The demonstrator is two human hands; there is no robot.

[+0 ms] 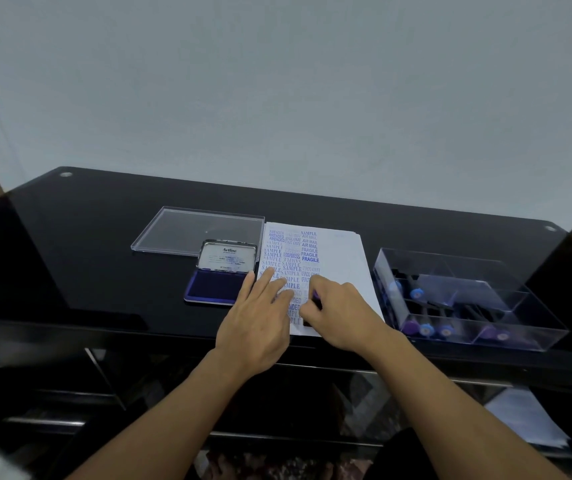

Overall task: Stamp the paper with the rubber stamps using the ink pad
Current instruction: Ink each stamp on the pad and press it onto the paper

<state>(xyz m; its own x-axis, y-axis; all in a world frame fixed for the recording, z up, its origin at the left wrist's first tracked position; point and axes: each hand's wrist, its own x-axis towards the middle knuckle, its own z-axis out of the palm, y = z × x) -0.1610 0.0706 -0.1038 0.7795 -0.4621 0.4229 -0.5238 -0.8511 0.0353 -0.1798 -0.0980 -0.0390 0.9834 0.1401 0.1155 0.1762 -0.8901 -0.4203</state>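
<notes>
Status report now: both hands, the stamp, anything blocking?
Left hand flat on paper, steadying it. Right hand grips stamp, down at paper, mostly hidden. Ink pad open beside paper; nothing blocks.

Head camera looks forward and down, close over the black table [104, 237].

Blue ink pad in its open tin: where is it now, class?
Head view: the blue ink pad lies on the black table, left of the stamped white paper, in front of the clear lid.
</notes>
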